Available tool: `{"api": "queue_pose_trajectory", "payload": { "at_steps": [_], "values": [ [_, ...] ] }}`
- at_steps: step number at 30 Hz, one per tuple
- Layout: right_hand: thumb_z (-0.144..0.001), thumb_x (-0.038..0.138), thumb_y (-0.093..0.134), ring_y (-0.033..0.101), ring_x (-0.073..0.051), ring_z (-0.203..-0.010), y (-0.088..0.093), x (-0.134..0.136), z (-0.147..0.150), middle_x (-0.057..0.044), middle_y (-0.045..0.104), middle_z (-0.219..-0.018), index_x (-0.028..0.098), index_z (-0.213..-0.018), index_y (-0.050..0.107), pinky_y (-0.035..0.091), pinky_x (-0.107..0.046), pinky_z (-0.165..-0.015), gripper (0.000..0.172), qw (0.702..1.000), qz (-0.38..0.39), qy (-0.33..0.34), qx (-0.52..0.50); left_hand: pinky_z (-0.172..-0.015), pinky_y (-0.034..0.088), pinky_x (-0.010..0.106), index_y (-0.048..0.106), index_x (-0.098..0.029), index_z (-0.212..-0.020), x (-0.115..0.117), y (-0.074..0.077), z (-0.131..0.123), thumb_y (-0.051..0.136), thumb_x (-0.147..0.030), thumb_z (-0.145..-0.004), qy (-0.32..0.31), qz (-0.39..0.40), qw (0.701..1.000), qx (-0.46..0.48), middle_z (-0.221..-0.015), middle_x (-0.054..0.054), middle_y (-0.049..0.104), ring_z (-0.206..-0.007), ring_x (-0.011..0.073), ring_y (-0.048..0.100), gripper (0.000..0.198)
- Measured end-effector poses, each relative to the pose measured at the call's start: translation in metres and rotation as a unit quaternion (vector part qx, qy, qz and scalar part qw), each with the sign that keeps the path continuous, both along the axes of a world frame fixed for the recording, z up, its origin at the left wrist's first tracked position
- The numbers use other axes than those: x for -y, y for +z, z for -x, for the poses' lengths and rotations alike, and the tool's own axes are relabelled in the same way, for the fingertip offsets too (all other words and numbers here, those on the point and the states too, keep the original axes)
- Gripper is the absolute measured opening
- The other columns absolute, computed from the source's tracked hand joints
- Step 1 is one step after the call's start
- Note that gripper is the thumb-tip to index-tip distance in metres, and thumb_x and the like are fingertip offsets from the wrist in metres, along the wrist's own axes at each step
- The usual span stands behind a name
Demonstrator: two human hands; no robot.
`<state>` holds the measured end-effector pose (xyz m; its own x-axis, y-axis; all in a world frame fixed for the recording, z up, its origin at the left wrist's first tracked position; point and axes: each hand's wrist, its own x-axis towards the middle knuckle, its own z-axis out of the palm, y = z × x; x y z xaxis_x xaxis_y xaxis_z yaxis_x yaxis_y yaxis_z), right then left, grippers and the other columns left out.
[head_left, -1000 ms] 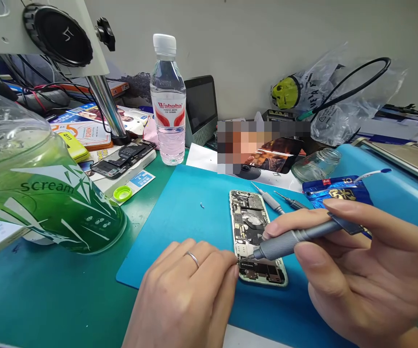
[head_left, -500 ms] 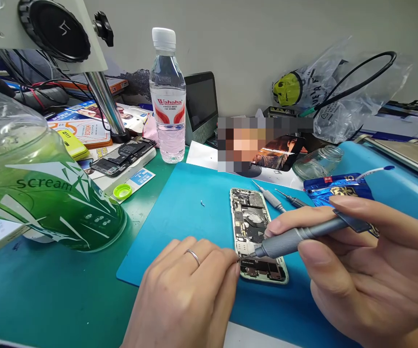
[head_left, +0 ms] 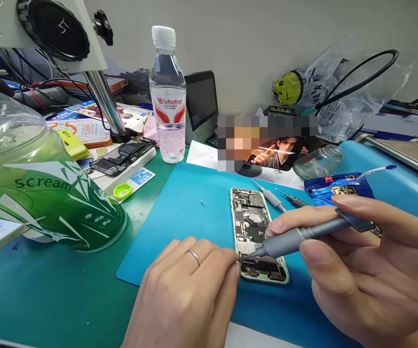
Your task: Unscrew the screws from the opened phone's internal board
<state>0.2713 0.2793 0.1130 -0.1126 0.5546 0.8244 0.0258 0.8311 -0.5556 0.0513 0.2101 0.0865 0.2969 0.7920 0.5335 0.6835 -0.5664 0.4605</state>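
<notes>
An opened phone (head_left: 254, 224) with its inner parts showing lies on a blue mat (head_left: 180, 208). My right hand (head_left: 361, 261) holds a grey metal screwdriver (head_left: 285, 243), slanted down to the left, its tip at the phone's left edge near the lower end. Against that same edge rests my left hand (head_left: 190, 285), a ring on one finger, thumb and index finger pinched together beside the tip. Whatever is between those fingertips is too small to make out. Two more slim tools, a silver one (head_left: 272, 198) and a dark one (head_left: 291, 198), lie just beyond the phone.
A green cup (head_left: 56, 193) stands at the left, a water bottle (head_left: 169, 106) behind the mat. Another opened phone (head_left: 124, 155) lies on a box under a metal stand (head_left: 103, 104). At the right are a glass jar (head_left: 320, 162), a blue packet (head_left: 325, 188) and a plastic bag (head_left: 343, 111).
The picture on the screen behind the mat is different. Both hands, the screwdriver and the opened phone look almost unmoved.
</notes>
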Motion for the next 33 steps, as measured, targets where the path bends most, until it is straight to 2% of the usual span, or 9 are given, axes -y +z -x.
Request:
{"api": "queue_pose_trajectory", "payload": {
  "at_steps": [4, 9, 11, 14, 16, 21, 25, 28, 33],
  "values": [
    [-0.086, 0.042, 0.103, 0.09, -0.042, -0.107, 0.004, 0.001, 0.01, -0.01, 0.08, -0.142, 0.039, -0.139, 0.072, 0.081, -0.058, -0.072, 0.062, 1.0, 0.022, 0.014, -0.005, -0.074, 0.059, 0.037, 0.07, -0.029, -0.118, 0.0, 0.0, 0.0, 0.06, -0.016, -0.116, -0.005, 0.006, 1.0, 0.001, -0.099, -0.006, 0.08, -0.083, 0.0167, 0.077, 0.016],
    [-0.085, 0.044, 0.104, 0.09, -0.042, -0.107, 0.004, 0.0, 0.01, -0.01, 0.08, -0.141, 0.038, -0.137, 0.071, 0.08, -0.059, -0.072, 0.062, 1.0, 0.021, 0.016, -0.005, -0.075, 0.058, 0.036, 0.069, -0.029, -0.118, 0.0, 0.0, 0.001, 0.06, -0.015, -0.116, -0.006, 0.006, 1.0, 0.002, -0.099, -0.006, 0.08, -0.084, 0.0162, 0.077, 0.017],
    [-0.086, 0.039, 0.103, 0.091, -0.04, -0.103, 0.003, 0.001, 0.005, -0.01, 0.082, -0.139, 0.038, -0.138, 0.073, 0.08, -0.057, -0.07, 0.06, 1.0, 0.018, 0.008, 0.0, -0.075, 0.057, 0.036, 0.069, -0.028, -0.117, 0.0, 0.0, 0.0, 0.059, -0.014, -0.116, -0.002, 0.006, 1.0, 0.008, -0.099, -0.006, 0.08, -0.084, 0.0162, 0.077, 0.018],
    [-0.091, 0.018, 0.096, 0.091, -0.031, -0.086, 0.001, 0.002, -0.001, -0.007, 0.084, -0.127, 0.034, -0.139, 0.079, 0.08, -0.048, -0.063, 0.053, 1.0, 0.006, -0.012, 0.0, -0.075, 0.057, 0.036, 0.069, -0.028, -0.118, 0.0, 0.0, -0.002, 0.059, -0.014, -0.116, -0.001, 0.005, 1.0, 0.009, -0.1, -0.006, 0.08, -0.084, 0.0159, 0.077, 0.018],
    [-0.088, 0.006, 0.092, 0.089, -0.026, -0.078, 0.0, 0.002, -0.002, -0.005, 0.083, -0.12, 0.029, -0.139, 0.082, 0.079, -0.042, -0.06, 0.056, 1.0, -0.01, -0.017, -0.008, -0.076, 0.058, 0.036, 0.069, -0.029, -0.118, 0.0, 0.001, -0.002, 0.059, -0.014, -0.116, -0.005, 0.005, 1.0, 0.005, -0.101, -0.007, 0.08, -0.085, 0.0157, 0.077, 0.018],
    [-0.082, -0.004, 0.09, 0.09, -0.025, -0.079, 0.0, 0.001, -0.002, -0.005, 0.081, -0.119, 0.021, -0.14, 0.083, 0.079, -0.039, -0.061, 0.063, 0.999, -0.028, -0.008, -0.014, -0.075, 0.059, 0.036, 0.069, -0.028, -0.118, -0.001, 0.001, -0.001, 0.059, -0.013, -0.116, -0.004, 0.002, 1.0, 0.004, -0.1, -0.006, 0.08, -0.085, 0.0163, 0.078, 0.018],
    [-0.089, 0.018, 0.097, 0.091, -0.034, -0.092, 0.0, 0.003, 0.0, -0.007, 0.083, -0.13, 0.035, -0.141, 0.077, 0.079, -0.048, -0.066, 0.058, 1.0, 0.006, -0.01, 0.003, -0.076, 0.059, 0.036, 0.071, -0.028, -0.119, 0.001, 0.001, 0.0, 0.059, -0.013, -0.115, -0.003, 0.005, 1.0, 0.006, -0.1, -0.005, 0.081, -0.084, 0.0163, 0.078, 0.02],
    [-0.086, 0.037, 0.103, 0.09, -0.042, -0.108, 0.003, 0.003, 0.006, -0.008, 0.081, -0.138, 0.04, -0.141, 0.071, 0.079, -0.056, -0.072, 0.063, 1.0, 0.025, 0.0, 0.006, -0.075, 0.059, 0.036, 0.071, -0.028, -0.12, 0.001, 0.0, 0.001, 0.059, -0.013, -0.115, -0.003, 0.005, 1.0, 0.007, -0.101, -0.005, 0.081, -0.084, 0.0158, 0.078, 0.02],
    [-0.085, 0.043, 0.103, 0.089, -0.044, -0.114, 0.008, 0.003, 0.015, -0.009, 0.08, -0.14, 0.04, -0.141, 0.069, 0.08, -0.058, -0.075, 0.065, 1.0, 0.029, 0.007, 0.004, -0.075, 0.058, 0.036, 0.071, -0.028, -0.121, 0.001, 0.001, 0.001, 0.059, -0.013, -0.116, -0.006, 0.007, 1.0, 0.004, -0.101, -0.006, 0.081, -0.085, 0.0156, 0.077, 0.02]
  ]
}}
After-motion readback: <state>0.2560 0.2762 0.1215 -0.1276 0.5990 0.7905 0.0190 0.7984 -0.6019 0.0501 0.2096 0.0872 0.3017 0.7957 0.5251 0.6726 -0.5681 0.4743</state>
